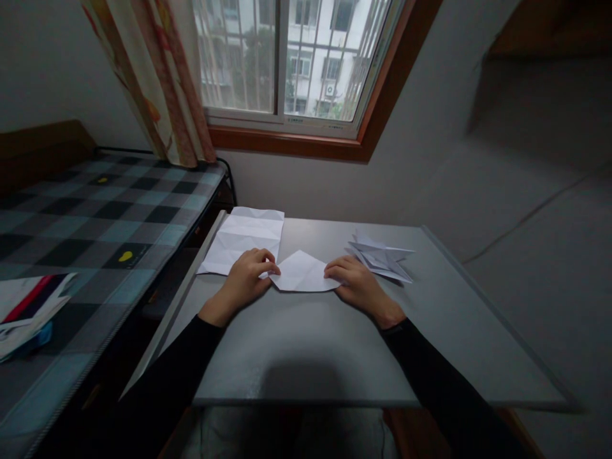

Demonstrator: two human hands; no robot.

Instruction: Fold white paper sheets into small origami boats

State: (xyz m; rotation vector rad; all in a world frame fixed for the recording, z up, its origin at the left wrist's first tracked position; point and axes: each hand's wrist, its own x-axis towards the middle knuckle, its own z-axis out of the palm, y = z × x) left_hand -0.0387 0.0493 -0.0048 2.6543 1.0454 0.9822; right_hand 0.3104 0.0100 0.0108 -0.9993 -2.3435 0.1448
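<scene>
Between my two hands is a folded sheet of white paper (302, 273) with a pointed top and a straight lower edge. My left hand (249, 273) pinches its left corner, thumb and fingers closed on it. On the opposite corner, my right hand (354, 277) grips the paper with curled fingers. A creased, unfolded white sheet (251, 229) lies flat behind my left hand. Just beyond my right hand rests a small pile of folded paper pieces (382, 255) with sharp points.
The grey table (306, 338) stands against the wall under a barred window (315, 64). To the left is a bed (109, 217) with a checked cover, holding some papers or bags (29, 312). A patterned curtain (162, 83) hangs beside the window.
</scene>
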